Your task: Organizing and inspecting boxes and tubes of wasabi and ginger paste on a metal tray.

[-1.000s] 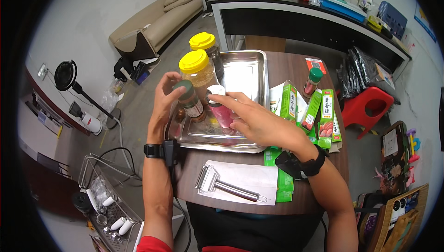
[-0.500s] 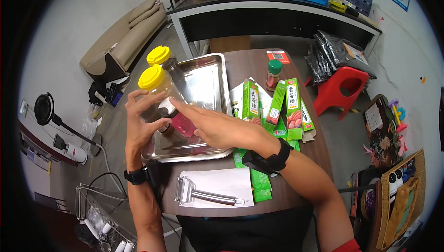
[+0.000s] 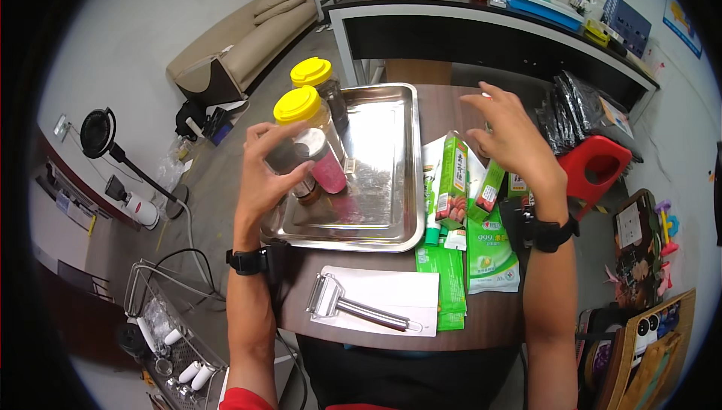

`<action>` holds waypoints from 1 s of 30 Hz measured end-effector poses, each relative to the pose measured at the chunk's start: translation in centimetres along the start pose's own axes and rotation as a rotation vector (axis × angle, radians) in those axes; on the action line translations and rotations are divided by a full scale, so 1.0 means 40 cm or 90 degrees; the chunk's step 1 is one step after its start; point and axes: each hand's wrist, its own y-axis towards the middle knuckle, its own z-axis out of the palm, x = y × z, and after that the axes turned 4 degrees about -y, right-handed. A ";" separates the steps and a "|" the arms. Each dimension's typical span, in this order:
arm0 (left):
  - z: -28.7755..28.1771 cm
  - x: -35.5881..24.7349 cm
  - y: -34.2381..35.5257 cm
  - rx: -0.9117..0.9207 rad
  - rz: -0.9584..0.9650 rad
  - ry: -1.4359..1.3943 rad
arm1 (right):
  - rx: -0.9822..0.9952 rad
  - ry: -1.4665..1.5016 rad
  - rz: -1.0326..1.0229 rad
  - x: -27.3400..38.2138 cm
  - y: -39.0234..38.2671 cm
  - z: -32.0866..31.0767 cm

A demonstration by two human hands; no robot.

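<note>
1. A peeler (image 3: 353, 306) is laid on white paper (image 3: 391, 290), just nearer than the tray (image 3: 391, 109).
2. A small jar (image 3: 320, 160) with pink contents is gripped by the left hand (image 3: 267, 173) over the tray's near-left corner.
3. The right hand (image 3: 511, 135) is held empty, fingers spread wide, over green packets (image 3: 455, 184) right of the tray.
4. Two yellow-lidded jars (image 3: 301, 105) are seen at the tray's left edge.

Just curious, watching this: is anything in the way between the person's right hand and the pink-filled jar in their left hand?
Nothing visible blocks it. The right hand hangs open above the green packets, and only the bare metal tray lies between it and the pink-filled jar gripped by the left hand.
</note>
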 end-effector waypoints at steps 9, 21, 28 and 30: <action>-0.008 0.013 0.006 0.042 0.014 0.072 | 0.031 -0.047 0.058 -0.126 -0.013 0.006; -0.006 0.023 0.006 0.027 -0.021 -0.009 | 0.034 0.000 0.112 -0.099 0.001 0.061; 0.002 -0.057 0.028 0.037 0.001 0.024 | 0.006 0.067 0.104 -0.109 -0.004 0.058; -0.010 -0.092 0.043 0.033 0.003 0.029 | 0.019 0.081 0.109 -0.109 -0.006 0.043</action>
